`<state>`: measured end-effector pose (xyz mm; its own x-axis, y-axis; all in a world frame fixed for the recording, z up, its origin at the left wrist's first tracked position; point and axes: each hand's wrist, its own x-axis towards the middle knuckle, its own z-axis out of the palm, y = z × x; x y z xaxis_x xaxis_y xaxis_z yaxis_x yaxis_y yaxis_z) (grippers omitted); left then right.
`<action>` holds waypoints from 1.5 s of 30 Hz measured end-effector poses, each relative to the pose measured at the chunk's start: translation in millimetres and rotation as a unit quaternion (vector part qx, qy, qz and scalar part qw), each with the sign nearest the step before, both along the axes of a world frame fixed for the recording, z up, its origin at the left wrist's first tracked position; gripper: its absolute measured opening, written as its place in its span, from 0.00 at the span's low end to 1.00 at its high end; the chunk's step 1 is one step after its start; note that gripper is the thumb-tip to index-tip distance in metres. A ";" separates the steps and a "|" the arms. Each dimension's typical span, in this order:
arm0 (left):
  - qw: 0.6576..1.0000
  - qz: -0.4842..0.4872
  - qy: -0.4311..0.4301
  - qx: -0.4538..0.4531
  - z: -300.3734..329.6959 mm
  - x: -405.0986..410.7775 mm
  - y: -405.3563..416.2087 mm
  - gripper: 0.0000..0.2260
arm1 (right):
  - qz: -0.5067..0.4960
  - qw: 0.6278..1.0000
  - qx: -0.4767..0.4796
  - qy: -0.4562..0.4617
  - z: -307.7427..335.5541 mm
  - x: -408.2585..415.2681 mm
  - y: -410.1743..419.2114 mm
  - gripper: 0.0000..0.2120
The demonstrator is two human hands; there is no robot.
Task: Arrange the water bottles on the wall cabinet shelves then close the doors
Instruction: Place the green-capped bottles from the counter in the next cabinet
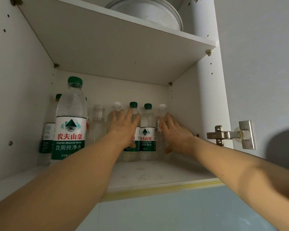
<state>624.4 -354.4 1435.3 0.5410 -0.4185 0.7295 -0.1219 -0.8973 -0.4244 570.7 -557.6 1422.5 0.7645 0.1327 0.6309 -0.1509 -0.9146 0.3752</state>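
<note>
Several water bottles stand on the lower shelf (157, 172) of an open white wall cabinet. A large green-capped bottle (70, 120) stands near the front left, with another green-labelled bottle (47, 130) behind it. Along the back wall stand a clear capless bottle (98, 124), a white-capped bottle (116, 105), two green-capped bottles (147, 130) and a clear white-capped bottle (161, 109) at the right. My left hand (123, 127) lies flat, fingers spread, against the bottles in the middle. My right hand (175, 134) rests with its fingers against the rightmost clear bottle.
The upper shelf (115, 47) carries round white dishes (150, 12). A metal door hinge (230, 135) sticks out at the cabinet's right side panel. Pale blue wall tiles (173, 210) lie below the cabinet's bottom edge.
</note>
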 end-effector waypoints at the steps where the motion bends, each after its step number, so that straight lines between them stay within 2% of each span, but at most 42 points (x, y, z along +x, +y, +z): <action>1: 1.000 0.005 -0.003 0.003 -0.4 0.3 -0.9 0.57 | -0.004 1.000 -0.001 0.002 -0.6 4.6 1.0 0.65; 7: 1.000 0.016 0.000 0.001 0.0 -0.4 -1.9 0.57 | -0.022 0.999 -0.030 -0.024 -3.6 15.6 0.6 0.65; 12: 1.000 0.003 -0.001 -0.008 -1.9 -6.1 -0.8 0.54 | -0.019 1.000 -0.009 -0.018 -4.8 13.2 4.1 0.64; 14: 1.000 -0.013 0.012 -0.013 0.0 -12.6 0.2 0.51 | 0.008 0.999 0.029 -0.018 -3.1 8.0 5.1 0.59; 18: 0.991 -0.079 0.085 -0.067 5.6 -35.1 6.5 0.41 | 0.115 0.978 0.175 -0.023 5.3 -9.8 12.3 0.40; 21: 0.969 -0.149 0.098 -0.173 8.5 -56.9 5.2 0.34 | 0.178 0.954 0.238 -0.030 8.9 -28.9 23.5 0.28; 23: 0.940 -0.210 0.089 -0.254 8.5 -71.4 3.6 0.26 | 0.235 0.925 0.293 -0.055 7.7 -43.9 34.4 0.22; 26: 0.897 -0.262 0.068 -0.350 6.1 -100.2 7.8 0.17 | 0.279 0.891 0.348 -0.085 -2.1 -71.3 52.4 0.22; 29: 0.858 -0.312 0.024 -0.407 -1.9 -139.5 21.9 0.09 | 0.325 0.866 0.364 -0.110 -20.0 -106.9 66.2 0.19; 33: 0.804 -0.376 0.034 -0.458 -30.5 -196.5 54.6 0.11 | 0.363 0.830 0.398 -0.145 -47.9 -161.0 86.4 0.20; 36: 0.784 -0.386 0.054 -0.484 -60.1 -232.4 85.9 0.14 | 0.372 0.814 0.414 -0.168 -74.8 -201.3 111.8 0.23; 41: 0.798 -0.373 0.085 -0.465 -121.0 -276.5 146.8 0.16 | 0.376 0.792 0.463 -0.129 -140.6 -250.9 169.7 0.21; 45: 0.814 -0.354 0.139 -0.439 -173.7 -305.2 195.2 0.16 | 0.345 0.793 0.500 -0.040 -203.6 -281.1 216.0 0.18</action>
